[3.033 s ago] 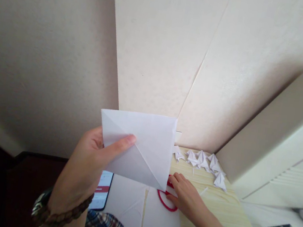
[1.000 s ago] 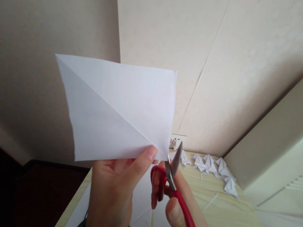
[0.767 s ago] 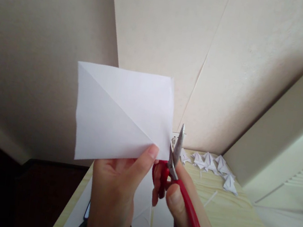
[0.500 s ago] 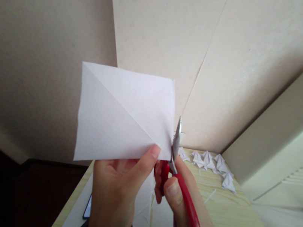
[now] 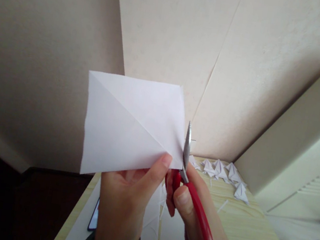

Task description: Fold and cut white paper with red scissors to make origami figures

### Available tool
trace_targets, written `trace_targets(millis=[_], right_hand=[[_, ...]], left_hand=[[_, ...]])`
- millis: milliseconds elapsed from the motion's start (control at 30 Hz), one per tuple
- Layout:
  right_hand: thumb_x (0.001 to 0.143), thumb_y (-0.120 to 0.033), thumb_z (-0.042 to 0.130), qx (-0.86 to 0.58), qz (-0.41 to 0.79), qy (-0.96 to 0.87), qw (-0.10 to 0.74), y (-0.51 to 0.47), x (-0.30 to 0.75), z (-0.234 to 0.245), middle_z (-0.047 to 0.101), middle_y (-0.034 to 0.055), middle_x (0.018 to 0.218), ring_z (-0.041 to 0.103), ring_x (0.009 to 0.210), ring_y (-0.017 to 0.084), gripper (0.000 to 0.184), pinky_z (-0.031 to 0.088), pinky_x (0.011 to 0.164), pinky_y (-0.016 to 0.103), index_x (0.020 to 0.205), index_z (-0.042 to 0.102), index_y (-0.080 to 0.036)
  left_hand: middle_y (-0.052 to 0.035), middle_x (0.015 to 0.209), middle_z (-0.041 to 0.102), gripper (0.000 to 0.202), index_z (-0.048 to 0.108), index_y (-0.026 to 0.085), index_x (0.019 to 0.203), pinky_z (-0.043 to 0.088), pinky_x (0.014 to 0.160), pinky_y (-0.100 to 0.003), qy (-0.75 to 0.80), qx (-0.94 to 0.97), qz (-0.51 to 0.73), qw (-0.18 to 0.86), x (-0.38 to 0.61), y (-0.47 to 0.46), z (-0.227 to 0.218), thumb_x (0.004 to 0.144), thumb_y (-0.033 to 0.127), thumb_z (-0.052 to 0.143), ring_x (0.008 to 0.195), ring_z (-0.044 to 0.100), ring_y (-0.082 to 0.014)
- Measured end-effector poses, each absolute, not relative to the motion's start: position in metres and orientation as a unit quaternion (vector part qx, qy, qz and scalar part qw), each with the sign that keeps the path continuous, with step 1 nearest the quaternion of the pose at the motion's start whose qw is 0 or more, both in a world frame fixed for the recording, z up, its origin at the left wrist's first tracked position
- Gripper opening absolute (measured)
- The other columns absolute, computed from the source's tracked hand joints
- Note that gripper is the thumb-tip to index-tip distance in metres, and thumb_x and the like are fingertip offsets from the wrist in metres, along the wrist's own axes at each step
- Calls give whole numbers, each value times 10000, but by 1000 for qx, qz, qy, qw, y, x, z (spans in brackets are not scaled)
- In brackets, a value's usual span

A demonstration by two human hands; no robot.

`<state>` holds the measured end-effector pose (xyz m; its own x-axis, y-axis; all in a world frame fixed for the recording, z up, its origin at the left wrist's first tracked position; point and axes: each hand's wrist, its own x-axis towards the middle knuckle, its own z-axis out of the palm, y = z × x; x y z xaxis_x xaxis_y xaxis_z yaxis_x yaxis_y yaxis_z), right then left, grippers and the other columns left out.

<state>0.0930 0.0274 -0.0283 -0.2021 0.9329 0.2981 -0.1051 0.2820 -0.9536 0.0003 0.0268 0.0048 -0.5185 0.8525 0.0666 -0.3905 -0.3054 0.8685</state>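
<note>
My left hand (image 5: pixel 128 203) pinches the lower edge of a white sheet of paper (image 5: pixel 129 123), thumb in front and fingers behind. One diagonal crease runs across the sheet from its upper left corner toward my thumb. In my right hand (image 5: pixel 191 209) is a pair of scissors (image 5: pixel 201 222) with red handles, its blades pointing up. The metal blades lie against the right edge of the paper, near the lower right corner. One blade is partly hidden behind the sheet.
Several folded white paper pieces (image 5: pixel 218 169) lie at the back of the wooden table (image 5: pixel 262 239). A thin paper strip (image 5: pixel 223 206) rests nearer. White sheets (image 5: pixel 172 238) and a phone (image 5: pixel 94 216) are below my hands. A wall (image 5: pixel 173 29) rises behind; a white cabinet (image 5: pixel 304 137) stands right.
The paper and my left hand have shifted slightly to the right, and the sheet's top edge sits a little lower. The scissors remain at its right edge, nearly in place.
</note>
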Motion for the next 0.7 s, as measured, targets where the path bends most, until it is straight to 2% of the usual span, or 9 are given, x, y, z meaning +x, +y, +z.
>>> trace_targets(millis=[233,333,400,700], right_hand=[[750,-675,582,-352,493,-584,540,26,91,-26,417,-59,573,367,501,85,484,330,476,223,708,473,-206],[747,-673,587,-350,497,-573,549,26,89,-24,429,-58,573,370,492,84,482,347,475,220,700,469,-209],[746,-666,594,-353,497,-572,549,26,89,-23,445,-52,582,381,494,86,474,359,476,219,704,476,-209],[744,-681,583,-367,474,-588,543,26,92,-24,429,-53,561,349,481,84,484,328,435,210,705,499,-206]], left_hand=[[47,609,692,256,627,211,680,602,555,-247,441,253,760,405,1,25,8,526,176,828,625,710,-197],[48,557,680,202,646,213,635,572,471,-239,452,263,754,398,1,25,7,536,202,822,482,654,-163],[43,531,675,173,648,210,587,561,457,-240,459,276,746,397,1,25,6,551,228,817,449,633,-156],[43,545,687,172,658,223,576,592,528,-279,470,273,741,393,-1,26,7,535,222,826,516,673,-187]])
